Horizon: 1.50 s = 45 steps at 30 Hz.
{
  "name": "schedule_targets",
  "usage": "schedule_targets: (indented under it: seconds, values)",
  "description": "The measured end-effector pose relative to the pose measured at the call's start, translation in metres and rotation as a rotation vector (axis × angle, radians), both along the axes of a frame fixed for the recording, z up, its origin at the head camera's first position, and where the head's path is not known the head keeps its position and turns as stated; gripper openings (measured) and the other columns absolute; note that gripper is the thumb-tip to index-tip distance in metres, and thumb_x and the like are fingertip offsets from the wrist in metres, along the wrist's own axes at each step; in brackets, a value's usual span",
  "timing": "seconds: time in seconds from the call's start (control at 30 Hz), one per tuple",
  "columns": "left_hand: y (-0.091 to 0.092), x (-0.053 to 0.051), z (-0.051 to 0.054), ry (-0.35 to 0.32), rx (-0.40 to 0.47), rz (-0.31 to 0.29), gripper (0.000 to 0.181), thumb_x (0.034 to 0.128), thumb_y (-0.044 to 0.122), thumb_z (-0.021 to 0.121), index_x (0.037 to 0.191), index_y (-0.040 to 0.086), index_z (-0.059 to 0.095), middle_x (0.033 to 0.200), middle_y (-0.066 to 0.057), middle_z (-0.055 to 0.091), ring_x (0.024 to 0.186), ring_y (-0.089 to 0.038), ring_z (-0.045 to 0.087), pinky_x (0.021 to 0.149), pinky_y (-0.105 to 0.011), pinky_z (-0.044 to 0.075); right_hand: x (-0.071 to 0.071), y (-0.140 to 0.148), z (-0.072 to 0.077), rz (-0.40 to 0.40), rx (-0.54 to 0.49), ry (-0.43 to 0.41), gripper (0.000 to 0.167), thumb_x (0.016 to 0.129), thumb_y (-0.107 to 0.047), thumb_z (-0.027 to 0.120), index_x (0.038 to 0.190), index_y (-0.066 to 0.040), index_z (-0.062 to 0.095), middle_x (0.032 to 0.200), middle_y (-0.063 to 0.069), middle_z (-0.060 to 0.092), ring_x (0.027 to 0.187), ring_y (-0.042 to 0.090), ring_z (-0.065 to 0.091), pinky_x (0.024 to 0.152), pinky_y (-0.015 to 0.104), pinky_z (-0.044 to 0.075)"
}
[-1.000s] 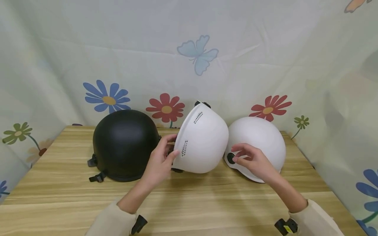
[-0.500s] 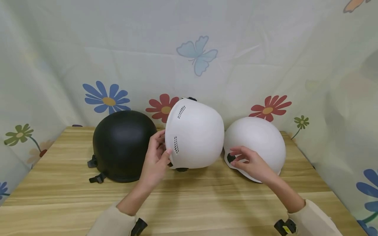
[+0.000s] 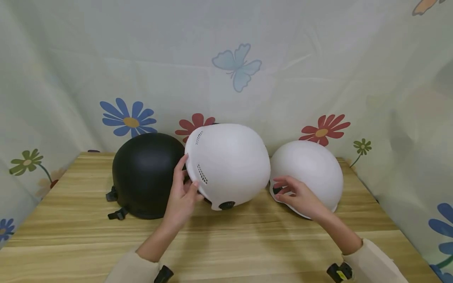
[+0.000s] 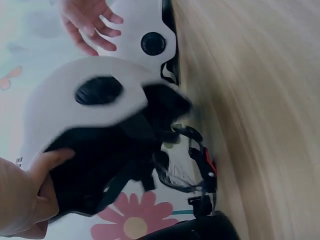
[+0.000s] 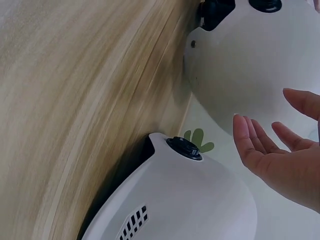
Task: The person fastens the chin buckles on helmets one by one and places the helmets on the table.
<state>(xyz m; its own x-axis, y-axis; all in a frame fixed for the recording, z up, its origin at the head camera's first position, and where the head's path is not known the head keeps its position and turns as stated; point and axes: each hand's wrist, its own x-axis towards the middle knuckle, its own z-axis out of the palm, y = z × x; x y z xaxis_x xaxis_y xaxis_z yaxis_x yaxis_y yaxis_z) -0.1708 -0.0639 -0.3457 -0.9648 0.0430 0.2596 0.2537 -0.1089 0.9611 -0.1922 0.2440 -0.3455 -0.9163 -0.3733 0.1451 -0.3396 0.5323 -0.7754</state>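
In the head view my left hand (image 3: 182, 200) grips the rim of the middle white helmet (image 3: 231, 161), thumb outside and fingers inside the edge. That helmet is tilted and raised off the table, its vent slots toward the left. The left wrist view shows its dark lining (image 4: 115, 160) and a hanging chin strap (image 4: 187, 175). My right hand (image 3: 299, 195) hovers before the right white helmet (image 3: 313, 169) with fingers loosely bent and holding nothing; the right wrist view shows the hand (image 5: 285, 155) apart from both white helmets. A black helmet (image 3: 146, 177) sits to the left of my left hand.
The helmets are on a wood-grain table (image 3: 226, 247). A pale cloth backdrop (image 3: 170, 74) printed with flowers and a butterfly hangs behind and at both sides. Black straps (image 3: 116, 213) stick out from the black helmet onto the table at its left.
The middle helmet has moved left and turned in my left hand, its rim tipping downward, so more of its outer shell shows. My right hand has barely moved.
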Motion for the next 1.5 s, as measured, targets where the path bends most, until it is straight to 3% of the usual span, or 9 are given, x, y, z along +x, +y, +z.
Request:
schedule_targets:
  seconds: [0.2,0.33,0.57,0.67,0.83,1.07,1.23,1.37,1.5]
  values:
    - [0.0,-0.002,-0.015,-0.1,0.048,-0.046,0.058,0.0943,-0.009,0.035,0.145,0.014,0.016,0.136,-0.016,0.028,0.112,-0.03,0.046,0.078,-0.033,0.05,0.0,0.0,-0.001,-0.033,-0.014,-0.031,0.046,0.087,-0.013,0.063,0.126,0.003,0.046,0.114,0.021,0.055,0.097,0.027,0.055,0.082,0.038,0.045]
    - [0.0,-0.004,-0.02,-0.088,0.052,-0.057,0.061,0.092,-0.012,0.038,0.144,0.011,0.017,0.135,-0.017,0.03,0.114,-0.03,0.047,0.079,-0.034,0.05,0.0,0.002,-0.001,-0.052,-0.033,-0.062,0.052,0.086,-0.016,0.064,0.13,0.003,0.042,0.118,0.022,0.053,0.101,0.029,0.055,0.084,0.037,0.045]
    - [-0.001,-0.003,-0.017,-0.104,0.019,-0.012,0.065,0.0853,-0.013,0.053,0.14,0.007,0.025,0.116,-0.019,0.041,0.091,-0.015,0.057,0.074,-0.029,0.051,0.0,0.004,-0.002,-0.054,-0.047,-0.099,0.059,0.086,-0.017,0.064,0.135,0.003,0.036,0.123,0.024,0.049,0.104,0.031,0.054,0.084,0.033,0.046]
    - [-0.003,-0.002,-0.015,-0.125,-0.025,0.012,0.071,0.0828,-0.009,0.06,0.141,0.009,0.024,0.12,-0.017,0.038,0.086,-0.011,0.057,0.071,-0.023,0.05,0.0,0.004,-0.003,-0.047,-0.043,-0.098,0.06,0.086,-0.017,0.064,0.135,0.004,0.035,0.123,0.025,0.048,0.104,0.031,0.055,0.084,0.033,0.046]
    - [-0.009,-0.003,-0.012,-0.157,-0.108,0.027,0.078,0.0812,-0.002,0.066,0.144,0.013,0.021,0.131,-0.012,0.033,0.093,-0.016,0.058,0.07,-0.018,0.047,0.0,0.004,-0.004,-0.042,-0.049,-0.105,0.061,0.087,-0.016,0.064,0.135,0.004,0.034,0.123,0.026,0.048,0.102,0.031,0.055,0.082,0.033,0.047]
    - [-0.024,-0.014,-0.006,-0.136,-0.206,0.05,0.059,0.0837,0.003,0.065,0.136,0.006,0.039,0.116,-0.018,0.051,0.097,-0.024,0.055,0.072,-0.017,0.047,0.001,0.003,-0.005,-0.036,-0.069,-0.136,0.063,0.086,-0.015,0.064,0.136,0.005,0.032,0.122,0.026,0.048,0.102,0.032,0.055,0.078,0.029,0.049]
    - [-0.032,-0.02,-0.005,-0.163,-0.195,0.028,0.05,0.0847,0.001,0.063,0.131,0.004,0.045,0.11,-0.02,0.053,0.091,-0.019,0.058,0.076,-0.022,0.05,0.003,0.002,-0.005,-0.038,-0.068,-0.147,0.063,0.086,-0.016,0.064,0.136,0.004,0.032,0.121,0.026,0.048,0.103,0.033,0.054,0.078,0.029,0.049]
    - [-0.035,-0.022,-0.005,-0.194,-0.183,0.014,0.054,0.0855,0.001,0.062,0.135,0.006,0.041,0.119,-0.019,0.049,0.09,-0.015,0.059,0.078,-0.025,0.05,0.005,-0.001,-0.003,-0.052,-0.042,-0.154,0.064,0.086,-0.019,0.065,0.137,0.001,0.032,0.123,0.024,0.048,0.104,0.032,0.054,0.082,0.033,0.048]
    - [-0.038,-0.021,-0.005,-0.209,-0.241,0.007,0.059,0.0846,0.002,0.063,0.138,0.008,0.038,0.129,-0.016,0.043,0.09,-0.015,0.058,0.079,-0.025,0.048,0.007,-0.003,-0.001,-0.057,-0.049,-0.164,0.065,0.086,-0.019,0.064,0.138,0.002,0.031,0.123,0.024,0.048,0.105,0.032,0.054,0.082,0.035,0.048]
